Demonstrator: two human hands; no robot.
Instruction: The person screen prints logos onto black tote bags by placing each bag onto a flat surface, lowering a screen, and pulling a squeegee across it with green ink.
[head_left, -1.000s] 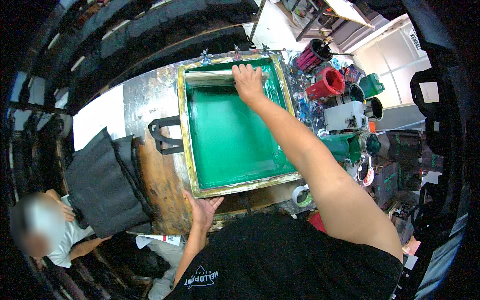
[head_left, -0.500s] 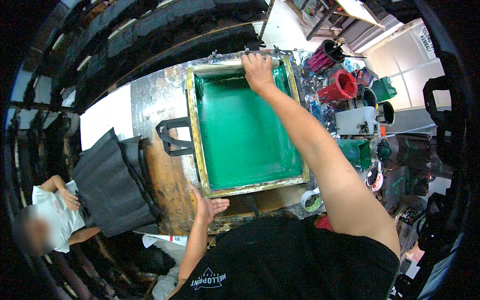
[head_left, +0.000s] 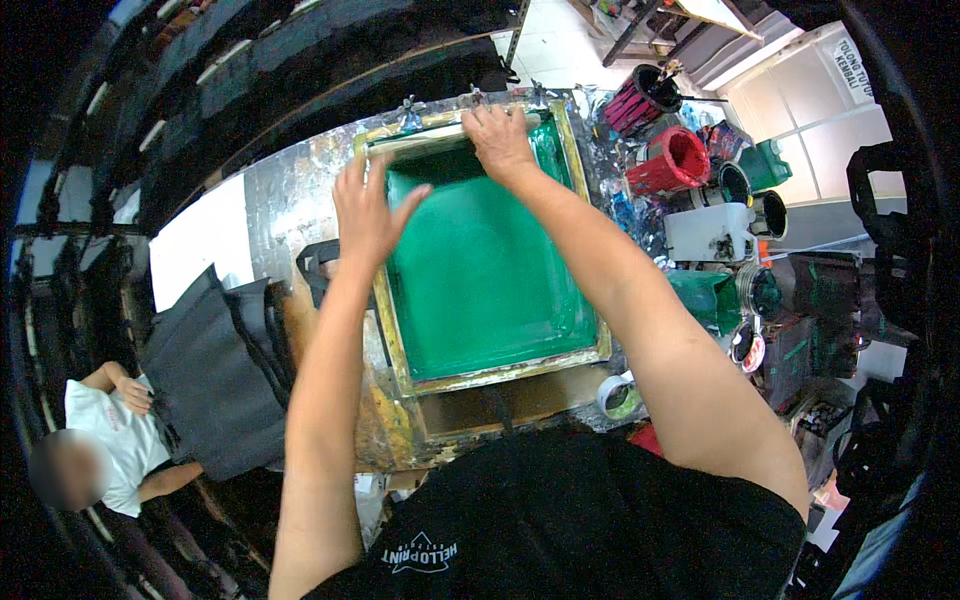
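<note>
A screen printing frame [head_left: 402, 345] with a yellowed, stained rim and a green mesh [head_left: 475, 290] lies on the worktable. Along its far end rests a squeegee [head_left: 432, 143] with a long pale handle. My right hand [head_left: 500, 145] has its fingers curled over the handle's right part. Over the frame's left side is my left hand [head_left: 365, 215], fingers spread and holding nothing, its fingertips close to the squeegee's left end. A black strap loop [head_left: 312, 272] sticks out from under the frame's left edge, partly hidden by my left forearm.
Black fabric pieces [head_left: 215, 370] are stacked at the left, beside a person in a white shirt [head_left: 120, 435]. Stained tubs, including a red one [head_left: 672, 162], and a white jug [head_left: 710, 235] crowd the right side. A tape roll [head_left: 618, 397] sits near the front edge.
My left hand has risen from the frame's near edge to its far left side, by the squeegee. The right hand keeps hold of the squeegee. The view has shifted slightly.
</note>
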